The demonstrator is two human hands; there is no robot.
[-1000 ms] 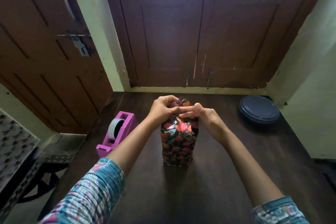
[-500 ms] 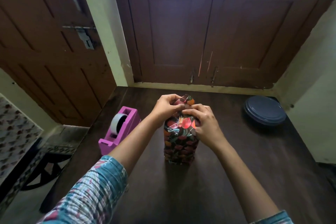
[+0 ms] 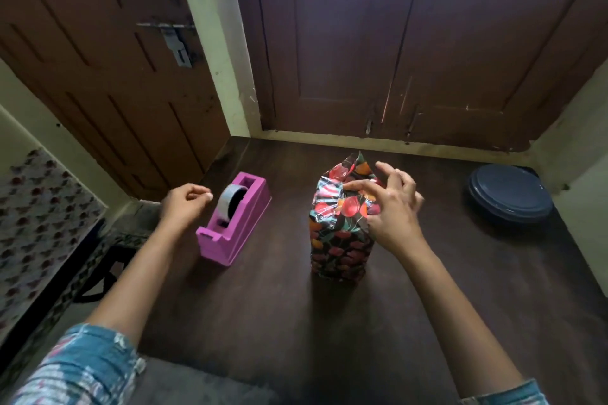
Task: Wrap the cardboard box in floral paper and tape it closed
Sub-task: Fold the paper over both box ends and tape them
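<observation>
The tall box wrapped in glossy black paper with red and orange flowers [image 3: 339,240] stands upright near the middle of the dark brown wooden counter [image 3: 296,322]. Its top end is gathered into crinkled folds, with one paper point sticking up at the back. My right hand [image 3: 394,214] is at the upper right side of the box. Its fingers [image 3: 357,186] are spread and loose and grip nothing, and one lies straight across the folded top. My left hand [image 3: 184,207] is off to the left, apart from the box and just beside the pink plastic tape dispenser [image 3: 230,240]. Its fingers are curled in toward the palm, and I can see nothing held in them. The grey tape roll [image 3: 230,202] sits in the dispenser. A dark blue round lid [image 3: 510,200] lies flat at the counter's far right. Brown wooden doors [image 3: 427,43] stand behind.
</observation>
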